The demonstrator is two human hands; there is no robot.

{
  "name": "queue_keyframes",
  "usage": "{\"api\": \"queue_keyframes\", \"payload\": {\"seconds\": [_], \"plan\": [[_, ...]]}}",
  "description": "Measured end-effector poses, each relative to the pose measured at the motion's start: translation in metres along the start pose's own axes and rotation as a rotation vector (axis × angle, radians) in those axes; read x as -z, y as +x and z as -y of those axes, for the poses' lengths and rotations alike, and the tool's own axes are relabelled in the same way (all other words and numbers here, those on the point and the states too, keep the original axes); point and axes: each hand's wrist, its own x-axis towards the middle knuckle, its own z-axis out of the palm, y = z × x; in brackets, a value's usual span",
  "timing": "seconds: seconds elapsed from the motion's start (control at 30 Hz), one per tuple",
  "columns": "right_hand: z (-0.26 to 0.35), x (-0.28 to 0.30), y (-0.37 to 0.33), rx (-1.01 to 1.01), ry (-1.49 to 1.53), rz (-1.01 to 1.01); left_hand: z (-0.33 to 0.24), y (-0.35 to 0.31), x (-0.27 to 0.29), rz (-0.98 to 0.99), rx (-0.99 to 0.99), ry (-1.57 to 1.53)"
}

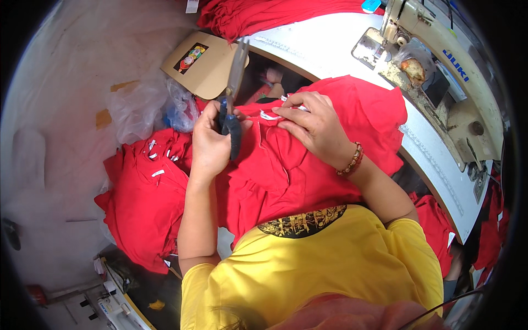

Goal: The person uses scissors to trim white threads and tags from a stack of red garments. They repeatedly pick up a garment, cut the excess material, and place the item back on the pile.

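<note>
A pair of scissors [233, 104] with dark handles is gripped in my left hand [212, 140], its blades pointing up and away from me. Across my lap and against the table edge lies a red garment [275, 165] with a slit or placket at its neck. My right hand [313, 126] pinches the garment's neck edge, where a small white label [269, 116] shows beside the fingertips. The blades are apart from the cloth at the label. A beaded bracelet [352, 159] circles my right wrist.
A sewing machine [473, 104] stands on the white table [330, 44] at the right. More red cloth [247, 16] lies at the far side. To the left sit a pile of red garments [146, 203], a clear plastic bag [181, 104] and a brown cardboard piece [209, 60].
</note>
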Motion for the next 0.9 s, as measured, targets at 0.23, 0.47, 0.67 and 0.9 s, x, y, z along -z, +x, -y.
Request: {"api": "queue_keyframes", "payload": {"seconds": [0.23, 0.47, 0.67, 0.9], "plan": [[-0.004, -0.011, 0.002, -0.135, 0.147, -0.040, 0.006, 0.001, 0.005, -0.090, -0.065, -0.139], [-0.004, -0.039, -0.010, -0.580, 0.863, -0.085, 0.010, -0.024, -0.010, 0.117, 0.105, -0.168], [0.010, -0.028, -0.006, -0.536, 0.683, 0.027, 0.015, -0.019, -0.014, -0.107, 0.049, -0.290], [0.021, -0.027, -0.008, -0.442, 0.788, 0.034, 0.020, -0.024, -0.019, -0.005, 0.066, -0.337]]}}
